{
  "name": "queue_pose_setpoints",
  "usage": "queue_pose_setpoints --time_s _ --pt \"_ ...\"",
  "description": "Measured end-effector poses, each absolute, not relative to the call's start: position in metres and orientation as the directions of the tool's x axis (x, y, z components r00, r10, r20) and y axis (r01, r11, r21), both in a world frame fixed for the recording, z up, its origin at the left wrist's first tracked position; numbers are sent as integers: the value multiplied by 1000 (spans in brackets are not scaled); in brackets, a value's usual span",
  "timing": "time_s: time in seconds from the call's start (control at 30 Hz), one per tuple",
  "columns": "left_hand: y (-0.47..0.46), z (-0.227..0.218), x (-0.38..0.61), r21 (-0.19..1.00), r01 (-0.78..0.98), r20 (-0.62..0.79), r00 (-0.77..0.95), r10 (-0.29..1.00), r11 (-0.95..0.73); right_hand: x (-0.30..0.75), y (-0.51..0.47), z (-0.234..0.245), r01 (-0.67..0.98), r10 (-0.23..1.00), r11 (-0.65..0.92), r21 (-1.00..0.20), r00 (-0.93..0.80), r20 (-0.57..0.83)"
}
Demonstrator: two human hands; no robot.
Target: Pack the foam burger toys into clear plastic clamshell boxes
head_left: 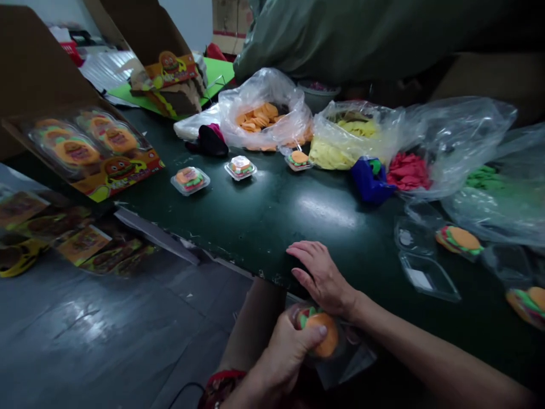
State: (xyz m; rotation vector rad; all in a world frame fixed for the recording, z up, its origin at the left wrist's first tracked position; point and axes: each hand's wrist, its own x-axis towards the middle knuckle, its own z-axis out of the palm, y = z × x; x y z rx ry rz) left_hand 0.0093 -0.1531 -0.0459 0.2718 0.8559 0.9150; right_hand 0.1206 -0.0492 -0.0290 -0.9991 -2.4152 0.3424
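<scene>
1. Where the dark green table [264, 216] ends at its near edge, the left hand [283, 352] is seen curled, thumb laid across the top of a burger-shaped gummy [322, 335] and fingers wrapped beneath it — the piece is pinched against a clear plastic case [347, 355] held below the table edge.
2. The right hand [321, 275] is laid palm down on the table edge just above the gummy, fingers stretched out and lightly spread, wrist bent back toward the body; its thumb cannot be made out.
3. The gummy is shown as an orange bun with green and red layers at its left rim, glossy under the plastic.
4. To the right, two open clear cases [421, 261] are laid on the table, with one assembled burger [460, 240] beside them and another [528, 304] at the frame's edge.
5. Farther on, three closed small cases [190, 180], each holding a burger, are set in a loose row — well apart from the hands.
6. Behind these, plastic bags are lined up: orange pieces [259, 116], yellow pieces [340, 142], red pieces [409, 170], green pieces [483, 177].
7. At far left, a printed display box [96, 153] with larger packed burgers is tilted against cardboard.
</scene>
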Motion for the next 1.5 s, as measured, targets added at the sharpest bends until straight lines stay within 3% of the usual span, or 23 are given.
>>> queue_pose_setpoints --time_s 0.13,0.33,0.53,0.67,0.9,0.97,1.0,1.07,1.13,1.17,1.23,1.3,1.4,1.5 --pt "-155 -56 9 505 -594 -572 312 758 626 119 -48 -32 577 667 739 -348 -700 257" --pt "-160 -74 16 467 -630 -569 322 757 620 117 -48 -33 629 689 717 -301 -704 172" --pt "-152 -76 -3 416 -610 -493 473 731 675 108 -48 -25 688 738 668 -284 -661 132" --pt "-142 -71 -7 406 -594 -400 568 719 695 110 -45 -22 715 758 651 -257 -633 159" --pt "-155 -71 2 426 -640 -429 480 766 640 111 -45 -20 702 750 660 -268 -596 285" --pt "-160 -69 -1 434 -652 -461 432 775 621 122 -65 -8 711 775 624 -324 -509 376" --pt "-164 -68 -2 436 -661 -472 411 780 612 131 -82 -3 711 813 570 -413 -413 411" --pt "-172 -65 -4 433 -672 -477 394 785 601 153 -124 0 620 920 363 -695 -119 374" --pt "-178 -60 -3 435 -669 -477 396 784 603 169 -167 -8 399 984 36 -916 149 103" --pt "-180 -58 -1 439 -658 -480 404 779 612 173 -186 -15 246 979 -86 -966 202 -35" --pt "-182 -55 5 455 -631 -483 418 769 629 170 -212 -32 -32 949 -225 -974 222 -226" --pt "-184 -54 13 478 -607 -490 415 767 634 161 -223 -47 -195 929 -235 -952 242 -279" --pt "-187 -56 21 529 -575 -489 396 778 625 152 -224 -56 -278 913 -208 -938 287 -288" --pt "-188 -58 16 611 -493 -437 442 783 619 155 -227 -57 -318 918 -250 -914 221 -328"
